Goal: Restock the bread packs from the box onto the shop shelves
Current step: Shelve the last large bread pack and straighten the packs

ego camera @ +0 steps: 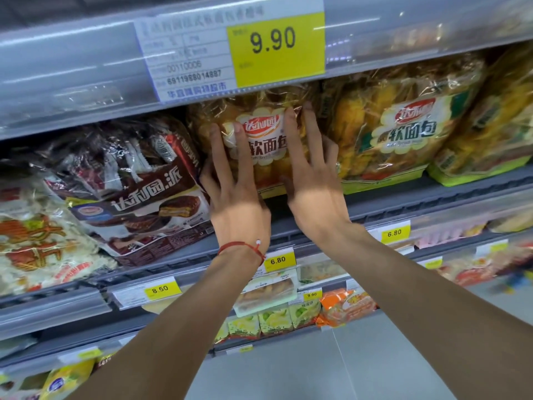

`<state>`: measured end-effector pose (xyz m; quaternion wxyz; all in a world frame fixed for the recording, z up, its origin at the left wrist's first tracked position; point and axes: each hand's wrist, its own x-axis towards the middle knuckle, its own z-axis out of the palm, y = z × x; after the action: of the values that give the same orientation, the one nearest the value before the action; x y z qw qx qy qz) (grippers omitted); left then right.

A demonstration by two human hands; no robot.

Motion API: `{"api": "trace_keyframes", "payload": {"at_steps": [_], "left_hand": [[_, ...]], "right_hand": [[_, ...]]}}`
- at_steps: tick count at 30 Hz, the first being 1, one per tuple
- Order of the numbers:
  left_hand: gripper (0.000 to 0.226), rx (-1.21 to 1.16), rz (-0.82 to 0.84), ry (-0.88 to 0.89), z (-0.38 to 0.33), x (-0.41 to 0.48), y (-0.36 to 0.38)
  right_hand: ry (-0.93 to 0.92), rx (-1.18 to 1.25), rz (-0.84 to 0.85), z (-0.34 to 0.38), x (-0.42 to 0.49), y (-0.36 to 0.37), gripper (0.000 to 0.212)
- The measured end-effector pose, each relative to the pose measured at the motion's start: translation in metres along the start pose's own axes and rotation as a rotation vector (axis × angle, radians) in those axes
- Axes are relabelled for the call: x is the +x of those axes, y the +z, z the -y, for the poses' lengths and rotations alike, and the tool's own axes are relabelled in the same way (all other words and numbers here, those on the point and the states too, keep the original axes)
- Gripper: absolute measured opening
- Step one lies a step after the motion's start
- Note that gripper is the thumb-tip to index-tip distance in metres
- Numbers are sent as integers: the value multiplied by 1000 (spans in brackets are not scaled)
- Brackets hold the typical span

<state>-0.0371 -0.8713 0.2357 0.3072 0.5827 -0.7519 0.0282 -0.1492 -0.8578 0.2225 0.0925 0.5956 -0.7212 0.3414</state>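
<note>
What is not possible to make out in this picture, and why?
Head view:
1. The box: outside the frame.
2. Clear-wrapped orange bread pack: its middle is covered by the left hand and right hand; its top by the grey shelf rail.
3. White shelf label: upper print is blurred.

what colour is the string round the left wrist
The string is red with one small white bead, clearest in the head view.
</note>
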Motion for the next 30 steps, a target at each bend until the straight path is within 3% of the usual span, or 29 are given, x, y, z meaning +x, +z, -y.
{"api": "trace_keyframes", "payload": {"at_steps": [7, 11, 21, 30], "left_hand": [[98, -196, 72, -3, -16, -26, -35], [67, -313, 112, -65, -26, -56, -62], [51, -522, 308, -137, -54, -133, -184], [41, -681, 547, -217, -74, -209, -289]], "right_hand": [[82, 174, 54, 17, -35, -50, 79], [123, 258, 80, 32, -70, -80, 54], [206, 358, 224, 64, -153, -216, 42], [306, 397, 257, 88, -225, -322, 30]]}}
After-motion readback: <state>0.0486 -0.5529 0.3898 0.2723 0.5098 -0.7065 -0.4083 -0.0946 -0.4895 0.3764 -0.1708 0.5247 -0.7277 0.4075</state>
